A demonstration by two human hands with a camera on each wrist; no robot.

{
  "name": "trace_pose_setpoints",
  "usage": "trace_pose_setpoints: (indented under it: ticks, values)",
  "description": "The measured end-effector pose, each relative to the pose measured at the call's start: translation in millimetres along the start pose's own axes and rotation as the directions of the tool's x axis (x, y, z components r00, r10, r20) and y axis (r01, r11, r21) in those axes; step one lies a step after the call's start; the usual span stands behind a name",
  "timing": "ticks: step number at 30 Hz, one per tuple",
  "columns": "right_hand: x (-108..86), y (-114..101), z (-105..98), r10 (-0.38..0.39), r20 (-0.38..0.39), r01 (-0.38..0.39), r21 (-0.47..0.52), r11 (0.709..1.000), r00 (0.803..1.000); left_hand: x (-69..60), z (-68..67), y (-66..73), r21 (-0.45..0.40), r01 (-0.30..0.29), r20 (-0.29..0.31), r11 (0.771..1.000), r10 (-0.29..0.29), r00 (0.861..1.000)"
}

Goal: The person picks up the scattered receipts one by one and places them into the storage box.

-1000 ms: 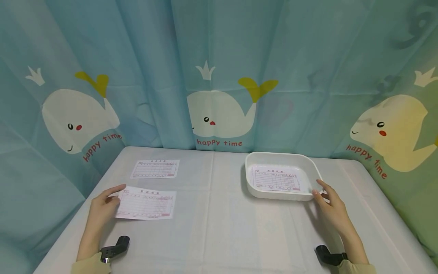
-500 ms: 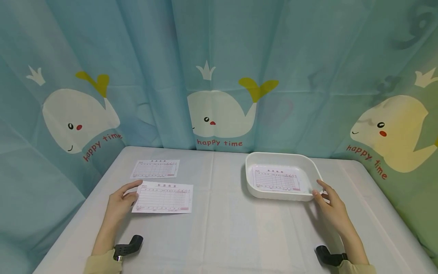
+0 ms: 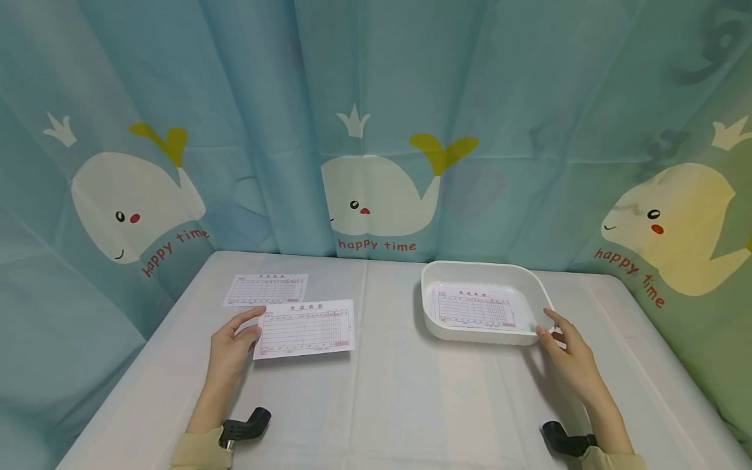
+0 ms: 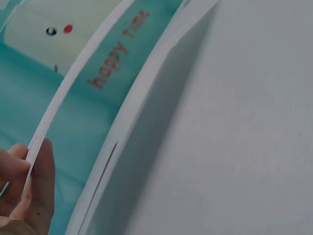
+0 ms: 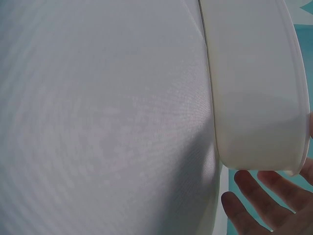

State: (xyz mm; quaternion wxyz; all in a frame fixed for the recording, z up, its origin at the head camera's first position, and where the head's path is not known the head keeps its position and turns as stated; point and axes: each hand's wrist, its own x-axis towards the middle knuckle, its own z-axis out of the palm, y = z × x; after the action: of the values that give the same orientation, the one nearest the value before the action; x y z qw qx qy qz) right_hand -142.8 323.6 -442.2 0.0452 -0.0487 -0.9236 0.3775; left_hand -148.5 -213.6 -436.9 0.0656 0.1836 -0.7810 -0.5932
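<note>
My left hand (image 3: 232, 346) pinches a printed receipt slip (image 3: 305, 329) by its left edge, thumb on one side and fingers on the other. The slip is raised and slightly tilted; in the left wrist view its thin edge (image 4: 59, 93) curves up from the fingers. A white plastic tray (image 3: 487, 337) stands at the right with a similar receipt slip (image 3: 473, 307) lying inside. My right hand (image 3: 574, 359) holds the tray's near right corner, thumb at the rim. From the right wrist, the tray's side wall (image 5: 259, 93) shows above several spread fingertips (image 5: 243, 178).
Another receipt slip (image 3: 264, 287) lies flat at the back left, its lower edge partly covered by the held one. A white cloth (image 3: 399, 405) covers the table. Behind hangs a blue-green curtain (image 3: 388, 78) printed with whales.
My left hand has carried the receipt slip rightward and away from me, and the slip now stands more raised. The right hand and the tray have stayed put.
</note>
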Motion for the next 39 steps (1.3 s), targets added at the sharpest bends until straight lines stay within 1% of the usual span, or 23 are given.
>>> trace_pose_setpoints:
  ticks: [4,11,17,21,26,34,39]
  values:
    - [0.0,0.8,-0.2,-0.006,-0.003,0.006,0.004,1.000,1.000,-3.0,13.1,0.5,-0.036,0.012,0.016,0.999,-0.011,1.000]
    - [0.2,-0.2,-0.9,0.005,0.010,-0.005,0.001,1.000,1.000,-8.8,33.8,-0.3,-0.102,0.010,0.054,0.995,-0.005,0.999]
    - [0.3,-1.5,-0.8,0.004,0.008,-0.004,0.002,1.000,1.000,-13.1,53.8,3.7,-0.203,0.044,0.090,0.978,-0.026,0.996]
    - [-0.1,-2.2,-0.8,0.007,0.010,-0.007,-0.003,1.000,1.000,-16.1,68.8,6.1,-0.233,0.070,0.124,0.970,-0.042,0.991]
    - [-0.7,-2.2,-0.8,0.004,0.005,-0.004,0.001,1.000,1.000,-19.3,87.3,9.9,-0.292,0.087,0.162,0.952,-0.040,0.986]
    - [-0.4,-2.0,-1.0,-0.016,-0.006,0.016,0.021,1.000,1.000,-15.9,112.8,20.7,-0.361,0.099,0.182,0.927,-0.034,0.983]
    - [-0.8,-3.0,-0.7,-0.017,-0.013,0.017,0.025,1.000,1.000,-13.0,129.5,31.1,-0.383,0.091,0.201,0.919,-0.013,0.979]
